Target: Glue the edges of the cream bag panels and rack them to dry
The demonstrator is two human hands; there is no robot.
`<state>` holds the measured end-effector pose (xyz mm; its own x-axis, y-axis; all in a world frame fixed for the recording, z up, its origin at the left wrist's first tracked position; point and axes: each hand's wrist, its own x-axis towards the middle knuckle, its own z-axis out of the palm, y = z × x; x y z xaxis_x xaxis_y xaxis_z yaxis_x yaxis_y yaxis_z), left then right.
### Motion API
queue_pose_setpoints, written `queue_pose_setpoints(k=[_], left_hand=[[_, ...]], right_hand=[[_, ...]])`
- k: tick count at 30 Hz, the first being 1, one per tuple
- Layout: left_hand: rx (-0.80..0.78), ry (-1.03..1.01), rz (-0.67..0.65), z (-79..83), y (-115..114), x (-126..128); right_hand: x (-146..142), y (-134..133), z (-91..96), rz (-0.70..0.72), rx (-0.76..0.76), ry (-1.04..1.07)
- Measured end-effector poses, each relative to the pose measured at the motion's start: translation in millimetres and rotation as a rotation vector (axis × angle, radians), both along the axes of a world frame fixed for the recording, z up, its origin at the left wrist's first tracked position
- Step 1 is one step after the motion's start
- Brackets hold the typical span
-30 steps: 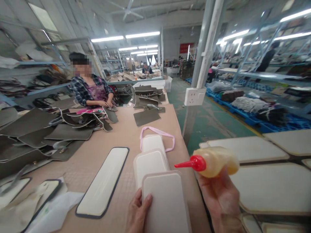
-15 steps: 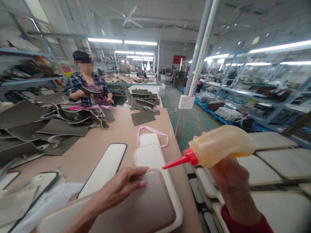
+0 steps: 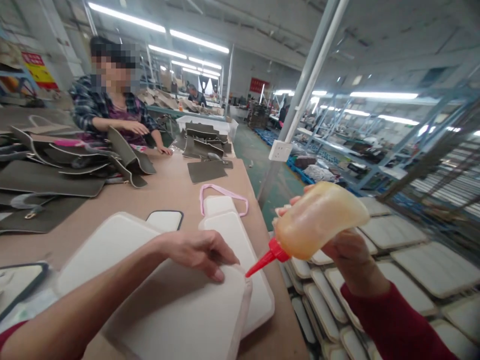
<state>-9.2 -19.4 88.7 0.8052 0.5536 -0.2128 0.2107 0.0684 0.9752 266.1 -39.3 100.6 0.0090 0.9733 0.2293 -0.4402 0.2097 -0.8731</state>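
Observation:
My right hand (image 3: 347, 250) grips a soft squeeze bottle (image 3: 318, 220) of yellowish liquid, tipped so its red nozzle (image 3: 264, 261) points down and left. The nozzle tip is at the far right corner of a white rounded panel (image 3: 180, 305). At that panel's far edge my left hand (image 3: 198, 252) holds on, thumb on the upper face and the other fingers partly hidden over the edge. Underneath lie more white panels (image 3: 258, 295), one running away along the table. Another pale panel (image 3: 112, 245) lies to the left, partly behind my left forearm.
A pink loop of strap (image 3: 243, 207) lies beyond the panels on the brown table (image 3: 170, 192). Dark green-grey pieces (image 3: 56, 180) are heaped at left, near a co-worker (image 3: 116, 110). A metal post (image 3: 300, 95) stands right of the table. Stacked panels (image 3: 431, 265) fill the right side.
The top panel now shows a lighter face and is tilted, its corner under the nozzle. The bottle has moved left and down. The co-worker's hands are lower, without the piece held before.

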Motion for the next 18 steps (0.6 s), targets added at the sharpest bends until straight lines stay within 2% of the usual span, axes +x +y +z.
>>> queue_pose_setpoints(k=[6, 10, 12, 18], left_hand=[[-0.043, 0.002, -0.084, 5.0, 8, 0], [0.010, 0.056, -0.322, 0.4, 14, 3], [0.035, 0.061, -0.382, -3.1, 15, 5], [0.047, 0.051, -0.324, -0.6, 6, 11]], right_hand=[[2, 2, -5.6, 0.119, 0.056, -0.033], [8, 3, -5.6, 0.209, 0.062, -0.061], [14, 4, -7.2, 0.238, 0.077, -0.086], [29, 2, -11.5, 0.246, 0.135, -0.081]])
